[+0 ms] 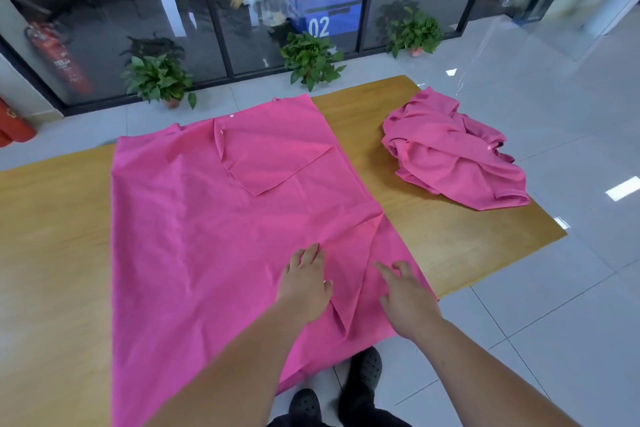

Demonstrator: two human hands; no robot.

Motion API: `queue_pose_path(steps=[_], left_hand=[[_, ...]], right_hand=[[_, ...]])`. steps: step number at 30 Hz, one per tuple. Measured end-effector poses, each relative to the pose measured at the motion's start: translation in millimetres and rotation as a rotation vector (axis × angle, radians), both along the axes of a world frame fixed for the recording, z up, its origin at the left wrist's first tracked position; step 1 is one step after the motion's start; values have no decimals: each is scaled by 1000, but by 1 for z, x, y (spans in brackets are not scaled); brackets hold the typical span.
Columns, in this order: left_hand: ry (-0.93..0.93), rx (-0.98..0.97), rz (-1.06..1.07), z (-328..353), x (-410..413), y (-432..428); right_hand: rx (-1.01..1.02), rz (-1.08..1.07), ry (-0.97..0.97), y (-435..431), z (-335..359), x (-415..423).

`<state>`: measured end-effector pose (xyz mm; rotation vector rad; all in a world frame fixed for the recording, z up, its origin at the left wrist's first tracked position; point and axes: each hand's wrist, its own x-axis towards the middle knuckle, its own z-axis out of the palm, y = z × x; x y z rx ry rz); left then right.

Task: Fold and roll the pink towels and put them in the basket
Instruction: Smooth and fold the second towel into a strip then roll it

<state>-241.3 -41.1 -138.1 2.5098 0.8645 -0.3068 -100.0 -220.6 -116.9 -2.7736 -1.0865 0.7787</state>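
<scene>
Both your grips lie released on the spread pink towel.

Your left grip (pixel 304 282) rests flat on the spread towel (pixel 207 236), fingers straight, near its right near corner. Your right grip (pixel 408 302) sits just beside it with fingers stretched out and clenching nothing; whether the palm touches the cloth cannot be told. A raised crease runs between them. The towel covers the middle of the wooden desk (pixel 433 239), its near end hangs over the desk's edge, and a far corner is folded back onto it. A second crumpled towel (pixel 450 156) lies heaped at the desk's far right end, well apart from both grips. Three potted plants (pixel 157 80) stand on the floor by the glass wall.
</scene>
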Motion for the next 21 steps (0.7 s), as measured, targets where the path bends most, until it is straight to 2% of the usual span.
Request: queue_pose_path(steps=[12,21], left_hand=[[9,186,67,12,1,-30],[77,117,121,10,15,-54]], right_hand=[[90,44,15,-21,0,11],[134,224,117,-45,-5,40]])
